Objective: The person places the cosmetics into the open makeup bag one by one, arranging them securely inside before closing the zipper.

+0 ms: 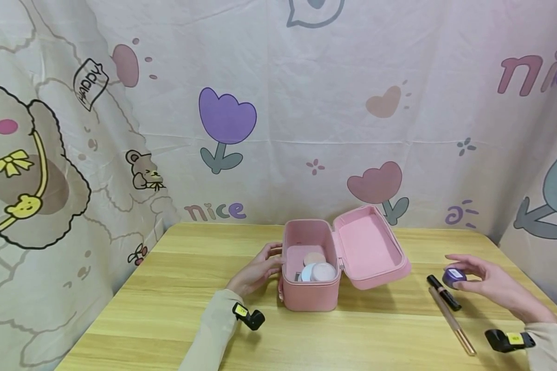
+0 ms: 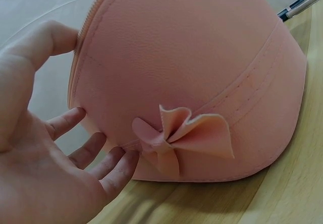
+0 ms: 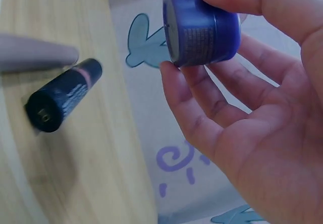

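Note:
A pink cosmetic case (image 1: 312, 300) stands upright on the table with its lid (image 1: 371, 246) swung open to the right. My left hand (image 1: 259, 269) rests against its left side. In the left wrist view, the thumb touches the zipped rim and the other fingertips lie near a pink bow (image 2: 181, 135). Inside the case are a white-and-blue round item (image 1: 322, 271) and a beige round piece (image 1: 313, 257). At the right, my right hand (image 1: 492, 282) pinches a small purple-blue jar (image 3: 202, 30) between thumb and fingers, raised above the table.
Below the jar lie a black tube (image 1: 444, 292) with a pinkish band and a slim brownish stick (image 1: 452, 320) with a gold end. The wooden table (image 1: 190, 288) meets a patterned cloth (image 1: 297, 103) at the back and sides.

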